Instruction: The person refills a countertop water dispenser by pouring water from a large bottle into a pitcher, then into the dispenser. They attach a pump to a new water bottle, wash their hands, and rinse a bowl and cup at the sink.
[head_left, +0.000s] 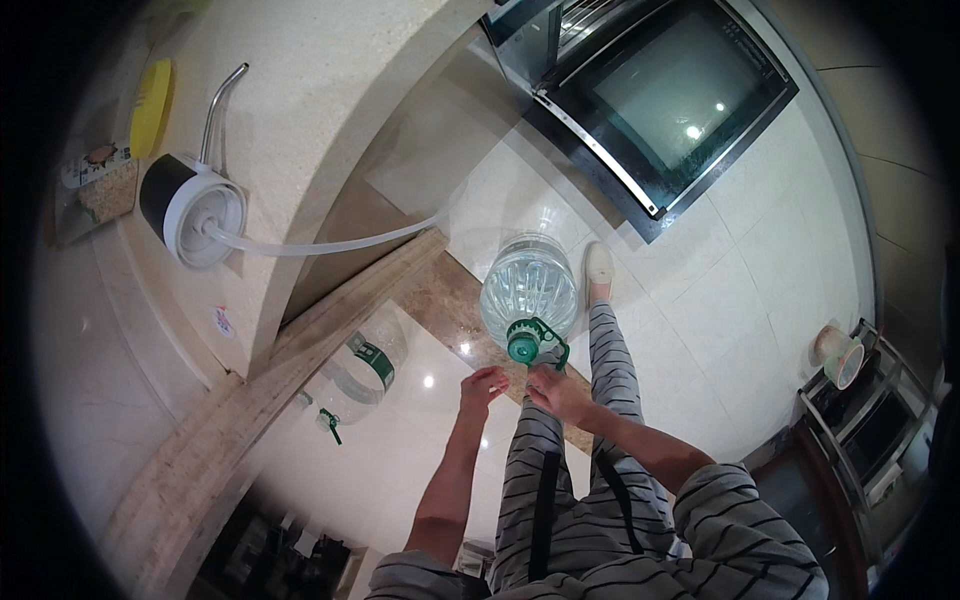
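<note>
A large clear plastic water bottle (529, 281) stands upright on the floor, with a green cap (523, 345) and a green carrying handle (553, 345) at its neck. My left hand (484, 387) is just to the left of and below the cap, fingers bent and apart, nothing in it. My right hand (559, 394) is curled beside the handle's lower end; whether its fingertips grip anything is hidden. On the counter to the left, an electric water dispenser pump (193, 210) lies on its side. Its metal spout (217, 105) points away, and its clear hose (322, 246) hangs over the counter edge.
A second clear bottle (360, 379) with a green handle lies beyond the stone door frame (352, 300). An oven with its glass door (675, 97) lowered juts out at upper right. A yellow object (151, 109) and a food packet (101, 187) are on the counter (300, 82).
</note>
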